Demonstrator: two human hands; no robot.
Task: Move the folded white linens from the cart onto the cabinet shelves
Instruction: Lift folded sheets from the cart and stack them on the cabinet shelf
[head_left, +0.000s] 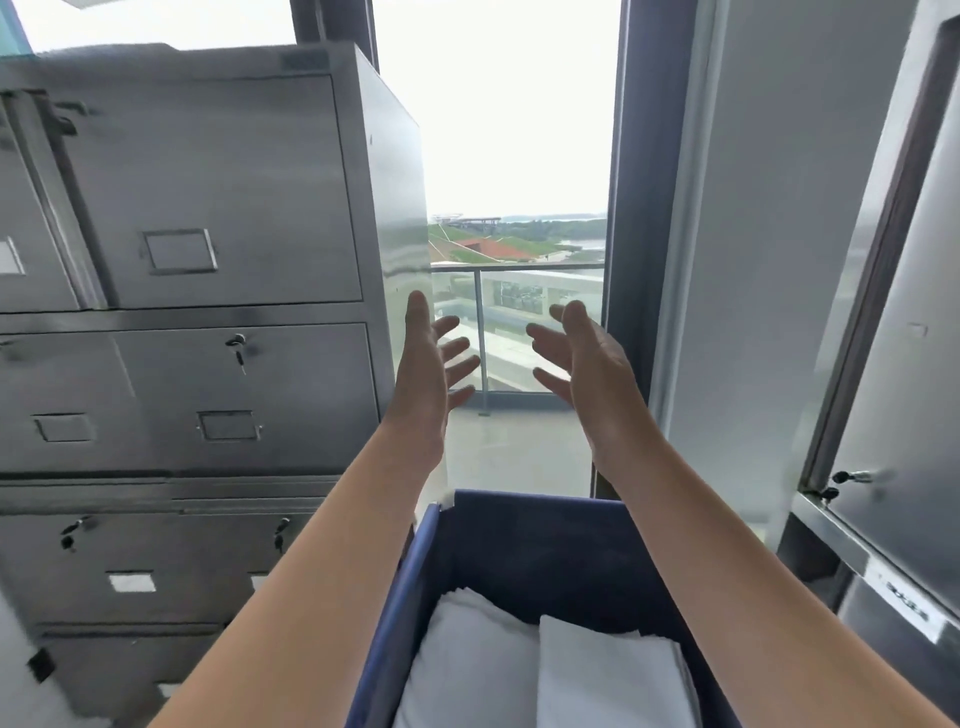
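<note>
Evidently poised to scoop, the left hand and right hand hover spread and empty, palms facing, above the cart holding folded white linens.

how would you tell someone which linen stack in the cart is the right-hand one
Find the blue cart at the bottom, below the raised arms. Two folded white stacks lie side by side inside it. The right-hand stack sits nearer the camera with a squarer front corner; its left neighbour reaches farther back.

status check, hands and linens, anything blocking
Left hand and right hand open, raised, holding nothing. Folded white linens in blue cart, two stacks. Steel cabinet doors shut.
</note>
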